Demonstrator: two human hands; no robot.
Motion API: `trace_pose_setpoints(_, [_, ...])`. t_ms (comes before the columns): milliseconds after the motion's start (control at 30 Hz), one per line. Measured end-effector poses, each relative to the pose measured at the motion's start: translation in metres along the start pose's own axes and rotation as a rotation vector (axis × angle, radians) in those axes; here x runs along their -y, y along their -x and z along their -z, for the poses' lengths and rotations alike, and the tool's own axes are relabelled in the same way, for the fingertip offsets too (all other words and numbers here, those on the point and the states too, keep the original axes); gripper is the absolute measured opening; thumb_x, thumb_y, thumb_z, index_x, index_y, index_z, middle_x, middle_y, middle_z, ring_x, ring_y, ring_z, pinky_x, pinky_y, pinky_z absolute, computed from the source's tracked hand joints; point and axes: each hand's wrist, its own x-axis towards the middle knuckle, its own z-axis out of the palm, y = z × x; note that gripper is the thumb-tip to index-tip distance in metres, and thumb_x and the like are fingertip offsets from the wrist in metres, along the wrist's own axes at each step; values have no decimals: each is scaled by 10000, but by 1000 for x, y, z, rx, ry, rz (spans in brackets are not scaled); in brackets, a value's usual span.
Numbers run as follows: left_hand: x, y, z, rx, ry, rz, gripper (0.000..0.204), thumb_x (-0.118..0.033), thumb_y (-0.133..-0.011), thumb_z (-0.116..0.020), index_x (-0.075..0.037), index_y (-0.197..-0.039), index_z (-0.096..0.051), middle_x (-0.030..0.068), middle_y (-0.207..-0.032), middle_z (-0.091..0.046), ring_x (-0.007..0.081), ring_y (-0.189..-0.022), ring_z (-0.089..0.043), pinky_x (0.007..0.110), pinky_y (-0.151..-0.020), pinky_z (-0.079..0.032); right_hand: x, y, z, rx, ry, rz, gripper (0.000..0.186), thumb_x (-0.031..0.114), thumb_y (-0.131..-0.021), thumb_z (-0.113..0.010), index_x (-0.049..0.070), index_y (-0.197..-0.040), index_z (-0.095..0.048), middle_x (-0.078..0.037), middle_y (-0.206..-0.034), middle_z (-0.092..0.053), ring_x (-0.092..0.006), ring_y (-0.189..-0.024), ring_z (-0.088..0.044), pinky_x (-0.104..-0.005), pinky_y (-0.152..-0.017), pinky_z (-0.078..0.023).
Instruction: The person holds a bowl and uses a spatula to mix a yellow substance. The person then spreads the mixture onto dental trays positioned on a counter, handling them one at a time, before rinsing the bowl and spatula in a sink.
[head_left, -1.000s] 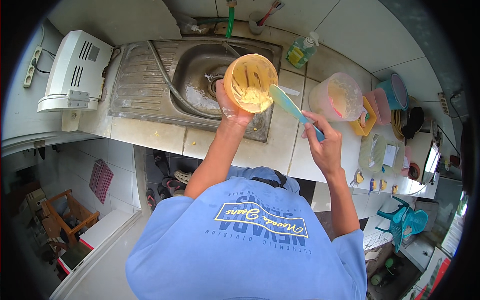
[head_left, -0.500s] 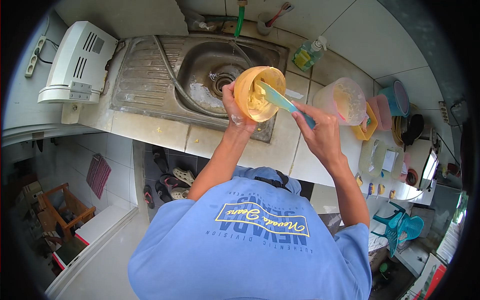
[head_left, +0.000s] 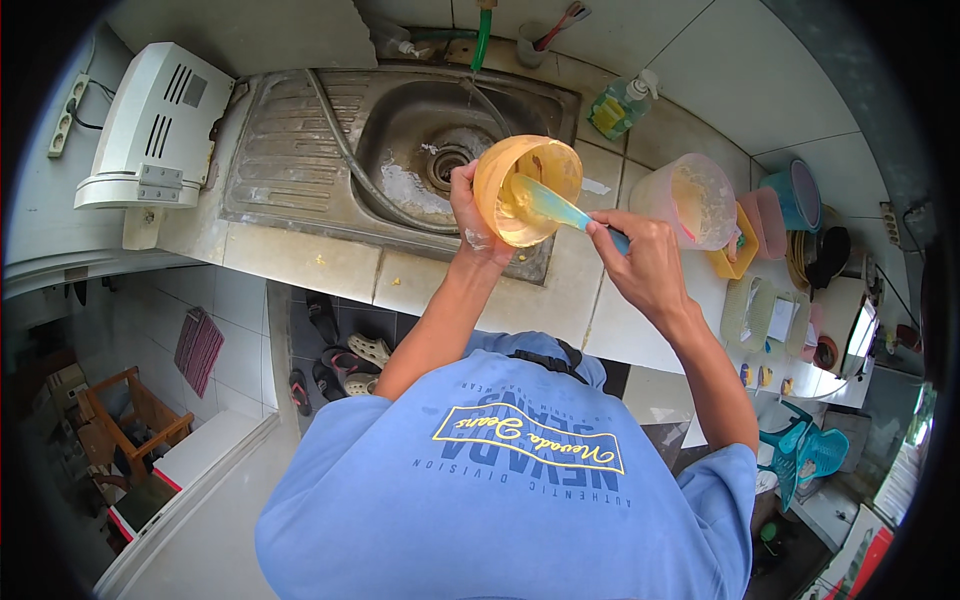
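Observation:
My left hand grips an orange-yellow plastic bowl from its left side. The bowl is tilted and its opening shows, at the front edge of the sink. Inside, soft pale-yellow batter lies along the left and lower wall, with streaks higher up. My right hand is closed round the handle of a light-blue spatula, whose blade reaches into the bowl and touches the batter. White residue marks my left wrist.
Behind the bowl is a steel sink with a grey hose across it. A green tap hose hangs above. On the right stand a soap bottle, a pinkish tub and a yellow container. A white appliance stands left.
The bowl has shifted slightly right and turned a little. The spatula blade has moved lower in the bowl, and more of the inner wall shows above it.

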Motion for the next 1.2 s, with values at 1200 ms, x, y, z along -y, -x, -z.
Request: trace_pose_setpoints(1200, [17, -6, 32, -198, 105, -12, 493, -359, -863, -358, -49, -1164, -595, 105, -1169, -605, 258, -1076, -582, 408, -940, -483, -46, -26, -44, 368, 78, -121, 248, 232, -942, -533, 12, -866, -620, -207, -711, -629, -392, -654, -621, -477, -594, -472])
